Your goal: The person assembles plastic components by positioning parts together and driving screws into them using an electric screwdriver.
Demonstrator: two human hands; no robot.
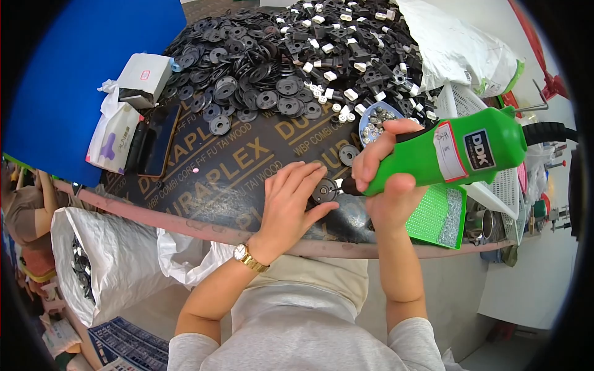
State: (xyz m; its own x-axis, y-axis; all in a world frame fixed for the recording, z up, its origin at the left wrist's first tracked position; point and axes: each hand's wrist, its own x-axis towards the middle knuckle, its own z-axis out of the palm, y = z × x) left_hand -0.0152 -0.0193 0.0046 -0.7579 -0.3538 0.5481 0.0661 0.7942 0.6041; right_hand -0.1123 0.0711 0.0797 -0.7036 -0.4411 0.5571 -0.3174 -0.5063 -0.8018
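My right hand (395, 201) is wrapped round a green electric screwdriver (427, 157), whose cable leaves at the right. Its dark tip points left at a black disc (323, 191) lying on the dark tabletop (229, 185). Fingers and thumb of my left hand (288, 201) hold that disc from its left side; a white piece sits between disc and tip. Whether the tip touches a screw is too small to tell. Just beyond lies another black disc (348, 154). A blue bowl (363, 128) of small metal parts stands behind my right hand.
Black discs (247, 55) and black brackets mixed with white pieces (352, 59) heap up at the back. A green tray (421, 216) with tiny metal parts lies right. Tissue box (114, 139), phone (159, 141) and white sack (105, 266) are left; a white basket (495, 167) stands right.
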